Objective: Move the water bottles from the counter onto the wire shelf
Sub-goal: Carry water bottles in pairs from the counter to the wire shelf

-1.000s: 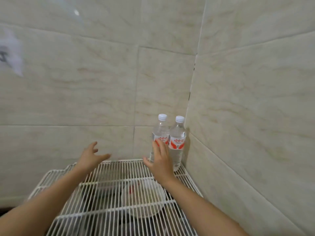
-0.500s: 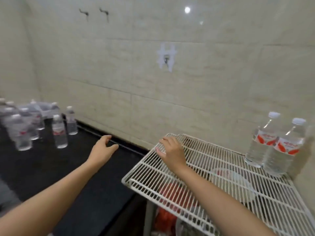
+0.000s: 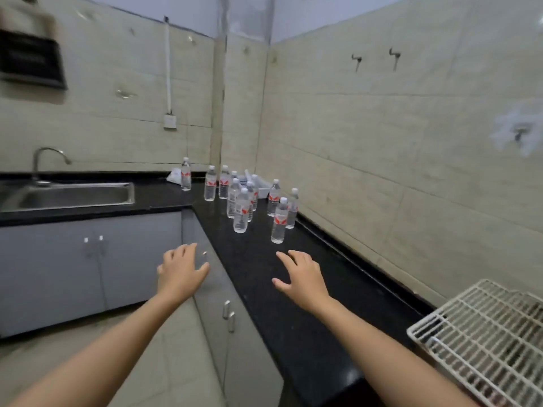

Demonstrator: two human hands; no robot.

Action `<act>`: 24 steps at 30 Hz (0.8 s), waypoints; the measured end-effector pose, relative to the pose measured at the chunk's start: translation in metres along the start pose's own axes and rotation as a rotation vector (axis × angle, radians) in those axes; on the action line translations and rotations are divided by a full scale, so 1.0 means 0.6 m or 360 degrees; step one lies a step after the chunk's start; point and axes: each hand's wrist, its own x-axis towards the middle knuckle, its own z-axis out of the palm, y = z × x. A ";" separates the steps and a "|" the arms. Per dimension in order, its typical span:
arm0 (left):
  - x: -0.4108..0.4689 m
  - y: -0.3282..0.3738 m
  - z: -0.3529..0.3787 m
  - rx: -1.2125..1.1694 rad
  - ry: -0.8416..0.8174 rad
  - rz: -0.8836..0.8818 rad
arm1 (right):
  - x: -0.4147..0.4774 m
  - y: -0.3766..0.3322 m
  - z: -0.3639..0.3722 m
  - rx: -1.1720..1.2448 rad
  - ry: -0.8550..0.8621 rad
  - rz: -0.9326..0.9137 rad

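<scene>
Two bare forearms reach in from the near edge. At the near right lies one white wire shelf [image 3: 484, 327], only its left corner in view; what lies under its wires is too blurred to tell. The shelf's corner sits beside the near end of one black counter [image 3: 246, 277], which runs far along the right wall and then turns left.

The left hand [image 3: 182, 268] hovers just off the counter's left edge, above the grey cabinets [image 3: 53, 274], palm down, fingers spread and relaxed, holding nothing. The right hand [image 3: 302, 277] hovers over the counter, also palm down with fingers splayed, holding nothing. Neither hand touches a bottle.

Farther along, the bottles [image 3: 241, 212] stand upright on the counter, well apart from the shelf. I count about eleven, each with a white cap and a red and white label; several overlap, so the count is not sure. Two stand nearest, the rest bunch toward the corner, and one lone bottle [image 3: 185, 177] stands off to the left.

Far left is one steel sink [image 3: 73, 196] with one tap [image 3: 48, 160]. On the right wall are three hooks [image 3: 357, 61]; one socket [image 3: 169, 121] sits on the far wall
</scene>
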 end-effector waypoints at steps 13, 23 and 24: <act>0.065 -0.430 -0.146 0.0436 -0.0029 -0.0417 | 0.183 -0.345 0.196 0.0200 -0.0359 -0.0047; 0.176 -0.526 -0.133 0.0425 -0.0018 -0.0478 | 0.344 -0.434 0.265 0.0324 -0.0509 -0.0129; 0.199 -0.534 -0.134 0.0419 -0.0007 -0.0474 | 0.370 -0.439 0.272 0.0345 -0.0503 -0.0141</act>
